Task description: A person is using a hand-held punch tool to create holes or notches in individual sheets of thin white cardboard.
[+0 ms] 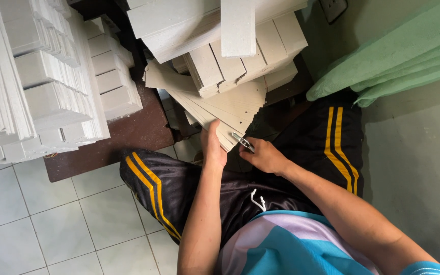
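hands (235, 150) on card sheets (225, 109), boxes (240, 56) above

One head-worn camera gives the only view; it looks steeply down from above the person's chest, close over the lap, facing forward and down; the shirt fills the bottom edge, both forearms run up into the middle, where the left hand (213, 147) and right hand (264, 155) meet; the tiled floor (52, 214) lies lower left, probably well below the lens; stacked white boxes (42, 81) crowd the upper left.
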